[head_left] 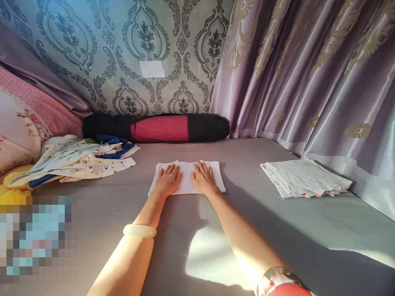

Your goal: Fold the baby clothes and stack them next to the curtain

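A white folded cloth [187,177] lies flat on the grey bed sheet [123,230], straight ahead of me. Resting palm down on its left half is my left hand [169,179], fingers stretched out. My right hand [203,177] presses flat on the right half, its fingers also extended. Neither hand grips anything. Parts of the cloth are hidden under both palms. To the right sits a neat stack of folded, patterned white cloths [304,177]. Over on the left is a loose heap of printed cream and blue cloths [89,158].
A black and red rolled bag [159,128] lies along the patterned wall [108,53]. Purple curtains [277,74] hang at the right. Floral and pink bedding [18,127] and a yellow plush-looking thing [15,181] are at the left, above a blurred-out item [38,236].
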{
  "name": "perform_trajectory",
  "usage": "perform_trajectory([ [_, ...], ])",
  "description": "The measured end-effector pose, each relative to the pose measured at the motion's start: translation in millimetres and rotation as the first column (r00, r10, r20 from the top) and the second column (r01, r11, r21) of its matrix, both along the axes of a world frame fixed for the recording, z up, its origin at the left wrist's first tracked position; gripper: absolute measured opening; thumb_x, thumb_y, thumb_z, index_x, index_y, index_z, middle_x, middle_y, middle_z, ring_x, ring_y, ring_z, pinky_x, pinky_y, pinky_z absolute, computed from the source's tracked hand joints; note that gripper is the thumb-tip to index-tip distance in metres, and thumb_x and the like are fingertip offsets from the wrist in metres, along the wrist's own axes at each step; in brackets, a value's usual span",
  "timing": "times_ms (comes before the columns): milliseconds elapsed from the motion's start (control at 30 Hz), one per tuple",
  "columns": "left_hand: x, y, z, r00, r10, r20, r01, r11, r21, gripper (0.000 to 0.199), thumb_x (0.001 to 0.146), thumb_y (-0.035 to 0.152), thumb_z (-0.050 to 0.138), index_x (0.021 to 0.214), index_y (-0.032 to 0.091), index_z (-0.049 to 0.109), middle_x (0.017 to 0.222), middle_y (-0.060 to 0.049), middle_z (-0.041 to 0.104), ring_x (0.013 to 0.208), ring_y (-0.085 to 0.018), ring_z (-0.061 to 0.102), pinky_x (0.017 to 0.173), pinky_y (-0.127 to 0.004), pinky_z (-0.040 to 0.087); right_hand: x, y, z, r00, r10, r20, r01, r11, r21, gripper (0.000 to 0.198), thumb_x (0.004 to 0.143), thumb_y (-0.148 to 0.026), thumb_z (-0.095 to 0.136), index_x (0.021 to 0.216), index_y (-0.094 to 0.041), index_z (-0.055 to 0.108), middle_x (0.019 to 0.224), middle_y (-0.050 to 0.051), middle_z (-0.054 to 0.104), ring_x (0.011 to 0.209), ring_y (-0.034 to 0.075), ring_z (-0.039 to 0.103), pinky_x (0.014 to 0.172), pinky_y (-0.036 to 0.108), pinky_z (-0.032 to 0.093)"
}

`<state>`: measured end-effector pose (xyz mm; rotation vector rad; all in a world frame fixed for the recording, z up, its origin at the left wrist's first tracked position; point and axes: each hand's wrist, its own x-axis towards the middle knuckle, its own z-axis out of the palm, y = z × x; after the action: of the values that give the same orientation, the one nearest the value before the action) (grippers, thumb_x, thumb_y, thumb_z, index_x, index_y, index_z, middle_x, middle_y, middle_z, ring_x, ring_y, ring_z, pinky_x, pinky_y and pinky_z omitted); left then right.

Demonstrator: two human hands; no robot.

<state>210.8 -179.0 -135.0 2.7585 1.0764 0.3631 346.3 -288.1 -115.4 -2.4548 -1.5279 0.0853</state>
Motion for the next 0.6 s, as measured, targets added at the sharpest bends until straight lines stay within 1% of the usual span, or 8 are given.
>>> perform_trajectory([
  [33,0,-1,1.6,0.999,0.006,-0.043,-0.005,1.000,0.016,0.052,0.100,0.042,0.026,0.142,0.020,0.045,0.153,-0.011,0.040,0.143,-0.026,0.032,0.116,-0.050,0.023,0,0,0,1.000,0.001,0.002,-0.001,1.000,0.006,0.055,0.100,-0.036,0.024,0.149,-0.015,0.034,0.159,0.011,0.027,0.148,0.026,0.017,0.118,0.050,0.013],
  [100,-1,-2,4.6,0.997,0.014,-0.079,-0.012,1.000,0.027,0.053,0.100,0.043,0.024,0.143,0.019,0.043,0.154,-0.010,0.039,0.143,-0.027,0.031,0.115,-0.051,0.024,-1,-1,1,1.000,0.006,-0.002,-0.006,1.000,0.019,0.055,0.100,-0.036,0.025,0.149,-0.015,0.035,0.159,0.011,0.027,0.148,0.025,0.017,0.118,0.049,0.013],
  [267,-2,-5,9.6,0.998,0.012,-0.067,-0.008,0.998,0.065,0.051,0.100,0.043,0.026,0.141,0.019,0.046,0.151,-0.011,0.043,0.141,-0.025,0.036,0.114,-0.048,0.028,2,-3,4,0.999,0.011,-0.041,-0.009,0.999,0.034,0.055,0.100,-0.036,0.027,0.149,-0.013,0.035,0.159,0.012,0.026,0.148,0.025,0.017,0.118,0.047,0.013],
  [367,-3,-5,13.6,0.999,0.043,-0.013,-0.041,0.992,0.117,0.051,0.099,0.040,0.026,0.138,0.015,0.048,0.147,-0.013,0.048,0.139,-0.025,0.039,0.115,-0.046,0.028,6,-6,7,0.997,-0.054,-0.047,0.056,0.997,0.045,0.055,0.101,-0.036,0.025,0.150,-0.012,0.033,0.159,0.013,0.025,0.148,0.024,0.017,0.118,0.047,0.012],
  [500,-5,-3,15.8,0.991,0.118,0.056,-0.126,0.977,0.171,0.052,0.099,0.038,0.024,0.137,0.014,0.050,0.145,-0.014,0.050,0.140,-0.026,0.037,0.117,-0.047,0.024,13,-11,9,0.988,-0.153,0.005,0.152,0.985,0.078,0.057,0.102,-0.038,0.024,0.149,-0.008,0.033,0.159,0.016,0.024,0.148,0.027,0.014,0.118,0.050,0.008],
  [600,-6,0,12.2,0.986,0.167,0.029,-0.169,0.973,0.154,0.055,0.099,0.040,0.022,0.139,0.014,0.048,0.148,-0.013,0.046,0.143,-0.028,0.032,0.118,-0.048,0.021,17,-14,7,0.979,-0.204,0.005,0.204,0.978,0.046,0.060,0.101,-0.040,0.023,0.149,-0.005,0.032,0.159,0.018,0.023,0.148,0.028,0.014,0.118,0.050,0.009],
])
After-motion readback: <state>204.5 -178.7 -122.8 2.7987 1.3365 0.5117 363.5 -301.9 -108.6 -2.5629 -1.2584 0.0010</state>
